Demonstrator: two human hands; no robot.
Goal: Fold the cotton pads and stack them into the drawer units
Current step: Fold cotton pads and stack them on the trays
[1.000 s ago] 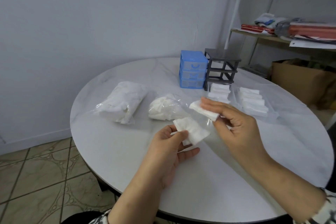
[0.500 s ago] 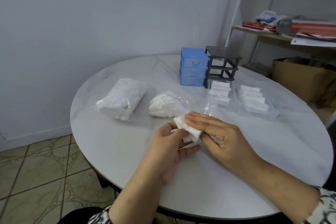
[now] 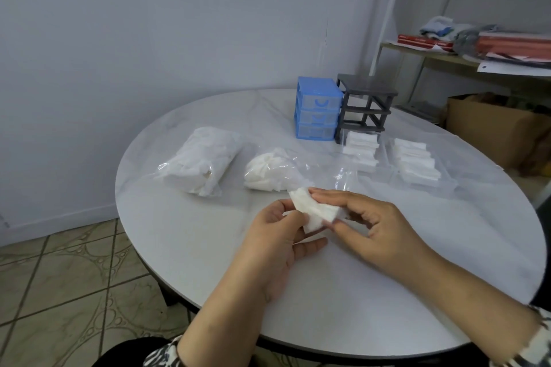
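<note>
Both hands hold one white cotton pad (image 3: 313, 208) above the table (image 3: 387, 292), in front of the blue drawer unit (image 3: 317, 109). The left hand (image 3: 277, 235) grips its near end and the right hand (image 3: 372, 226) pinches its far end. Fingers hide part of the pad.

Legible text: none on any item in view. The blue drawer unit (image 3: 317, 110) at the far edge of the round table (image 3: 447, 262) carries only curved handle cut-outs on its drawer fronts, no lettering. The red books (image 3: 425, 41) on the shelf (image 3: 423, 54) beyond the table's right edge show pale marks too small and blurred to read.
</note>
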